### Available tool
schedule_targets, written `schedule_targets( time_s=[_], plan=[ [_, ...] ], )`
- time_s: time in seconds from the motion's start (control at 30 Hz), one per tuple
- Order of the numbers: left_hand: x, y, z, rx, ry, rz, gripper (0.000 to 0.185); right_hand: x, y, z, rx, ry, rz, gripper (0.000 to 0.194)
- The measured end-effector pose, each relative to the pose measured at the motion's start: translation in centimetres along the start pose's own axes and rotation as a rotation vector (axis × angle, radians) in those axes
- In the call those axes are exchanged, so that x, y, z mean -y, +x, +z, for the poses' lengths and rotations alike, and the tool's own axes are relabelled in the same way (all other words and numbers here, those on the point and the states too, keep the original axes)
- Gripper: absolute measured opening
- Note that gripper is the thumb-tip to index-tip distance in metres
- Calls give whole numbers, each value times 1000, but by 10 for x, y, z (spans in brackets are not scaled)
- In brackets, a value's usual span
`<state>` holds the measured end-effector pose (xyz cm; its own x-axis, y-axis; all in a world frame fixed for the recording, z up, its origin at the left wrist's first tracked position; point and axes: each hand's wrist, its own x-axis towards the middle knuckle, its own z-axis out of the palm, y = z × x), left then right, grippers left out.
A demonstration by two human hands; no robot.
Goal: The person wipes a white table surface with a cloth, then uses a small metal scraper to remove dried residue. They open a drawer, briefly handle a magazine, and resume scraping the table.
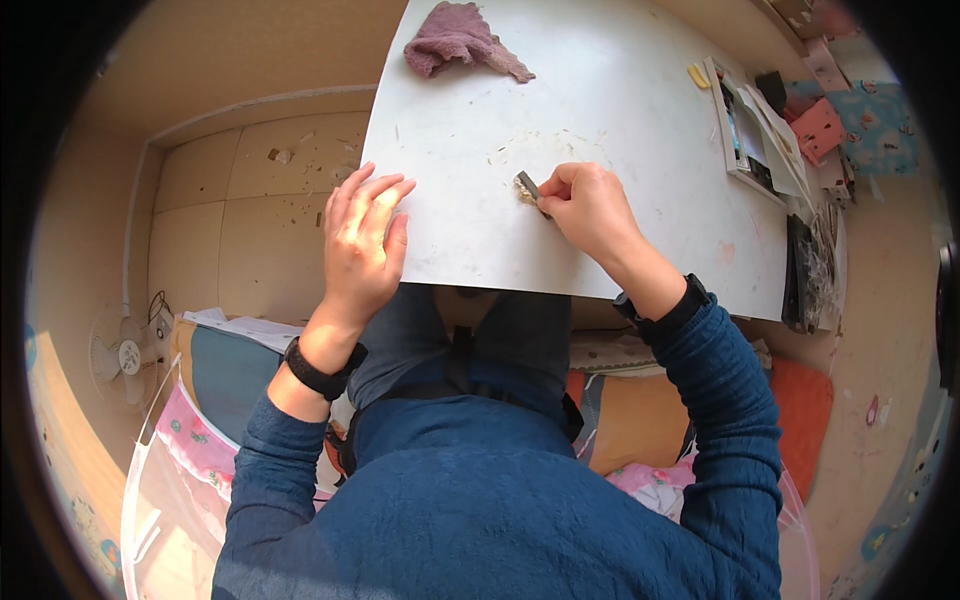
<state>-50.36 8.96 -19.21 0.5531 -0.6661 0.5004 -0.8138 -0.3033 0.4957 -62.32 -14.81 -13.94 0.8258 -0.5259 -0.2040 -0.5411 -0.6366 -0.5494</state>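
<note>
My right hand [589, 210] grips a small, dark, flat scraper-like piece [528, 182] between thumb and fingers, its edge down against the white tabletop [465, 232]. Pale crumbly residue [524, 193] is gathered along the left side of that piece. Faint flakes and scraped marks [551, 142] lie on the surface just beyond it. My left hand [367, 225] is at the table's left edge, fingers spread, holding nothing. At the far left of the table lies a crumpled mauve cloth [457, 41].
A small yellow object [698, 76] lies beside a white-framed tray [727, 120] with papers at the right. Debris [281, 155] is scattered on the tiled floor at left. A white fan [129, 357] stands at lower left.
</note>
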Motion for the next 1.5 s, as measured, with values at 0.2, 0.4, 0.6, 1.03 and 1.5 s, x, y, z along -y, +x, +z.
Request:
schedule_targets(
  time_s=[0.2, 0.4, 0.6, 1.03, 1.5],
  plan=[
    [1, 0, 0, -2, -15, -2, 32, 4, -3, 3, -17, 37, 85, 6],
    [2, 0, 0, -6, -38, 7, 32, 6, -3, 8, -36, 99, 149, 7],
    [2, -1, 1, -4, -38, 1, 31, 22, -3, 25, -45, 130, 107, 8],
    [4, -3, 1, 2, -65, -13, 32, -5, -10, 6, -97, 134, 116, 8],
    [2, -1, 0, -9, -49, 8, 32, -5, -2, 6, -70, 158, 170, 10]
  ],
)
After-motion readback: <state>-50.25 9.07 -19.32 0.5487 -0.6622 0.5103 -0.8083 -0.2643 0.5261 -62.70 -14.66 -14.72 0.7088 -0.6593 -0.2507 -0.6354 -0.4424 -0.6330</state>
